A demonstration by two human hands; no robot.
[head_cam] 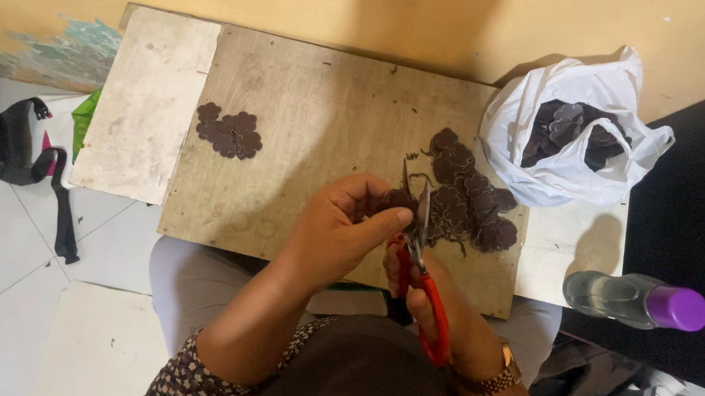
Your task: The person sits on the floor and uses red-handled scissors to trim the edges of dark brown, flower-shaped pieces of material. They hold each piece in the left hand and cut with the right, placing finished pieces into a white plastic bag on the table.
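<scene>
Head view, frame centre: left hand [340, 228] pinches a dark scalloped piece [396, 201]; right hand [421, 294] grips red-handled scissors [422, 250]. Cut pile [472, 194] beside, smaller pile [230, 131] upper left, white bag [573, 126] upper right, purple-capped bottle [633, 301] right.

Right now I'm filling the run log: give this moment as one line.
left hand: holds brown flower cutout | right hand: red-handled scissors, blades at cutout | board: two cutout piles | white bag: more cutouts

Red-handled scissors [428, 273], dark brown cut pieces [469, 198], white plastic bag [557, 106], purple-capped clear bottle [634, 301], floral-patterned sleeve [189, 387].
</scene>
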